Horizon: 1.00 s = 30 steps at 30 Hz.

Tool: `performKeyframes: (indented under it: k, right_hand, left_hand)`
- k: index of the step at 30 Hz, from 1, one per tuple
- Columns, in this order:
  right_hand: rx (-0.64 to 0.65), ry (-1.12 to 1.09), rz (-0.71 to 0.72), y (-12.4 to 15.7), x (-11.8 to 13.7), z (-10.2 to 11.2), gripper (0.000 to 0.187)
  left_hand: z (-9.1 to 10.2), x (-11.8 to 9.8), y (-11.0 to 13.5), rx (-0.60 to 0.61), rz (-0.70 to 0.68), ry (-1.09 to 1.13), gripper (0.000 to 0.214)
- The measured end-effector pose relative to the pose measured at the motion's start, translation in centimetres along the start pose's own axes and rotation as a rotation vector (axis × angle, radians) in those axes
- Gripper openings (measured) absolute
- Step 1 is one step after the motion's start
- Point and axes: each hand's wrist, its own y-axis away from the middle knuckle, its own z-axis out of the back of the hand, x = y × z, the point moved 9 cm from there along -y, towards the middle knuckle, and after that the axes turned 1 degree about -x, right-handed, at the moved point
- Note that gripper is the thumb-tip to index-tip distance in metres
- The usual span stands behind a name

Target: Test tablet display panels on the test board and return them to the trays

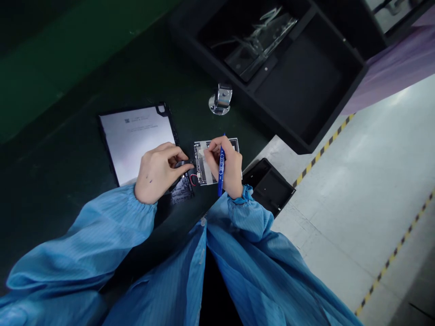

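A tablet housing with a pale sheet [136,136] lies open on the dark green mat [61,149]. My left hand [159,172] rests on its lower right corner, fingers closed round a small dark part [182,164]. Just right of it lies a circuit board [204,165] with a red wire at its lower left. My right hand [226,167] sits on the board, gripping a blue pen [221,170] upright while its fingertips press on the board's top.
A metal fixture [220,99] stands behind the board. A large black tray [299,77] with clear plastic pieces sits at the back right. A small black tray [272,185] lies by my right wrist. The floor with yellow-black tape [322,151] is at the right.
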Motion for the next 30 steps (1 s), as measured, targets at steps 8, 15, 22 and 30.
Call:
performKeyframes:
  k: [8,15,22,30]
  right_hand:
    - [0.012,0.003,-0.023,0.06,-0.14,-0.08,0.006]
    - [0.007,-0.037,-0.007,0.01,0.17,-0.03,0.007]
    - [0.002,-0.011,0.013,0.03,0.25,0.04,0.007]
    - [0.012,-0.006,0.006,0.09,0.11,-0.04,0.007]
  left_hand:
    - [-0.32,0.07,0.14,0.009,0.002,0.01,0.013]
    - [-0.37,0.05,0.13,0.003,-0.003,0.014,0.013]
    - [-0.54,0.08,0.28,0.005,0.01,0.041,0.015]
    - [-0.72,0.17,-0.12,0.036,-0.024,0.061,0.014]
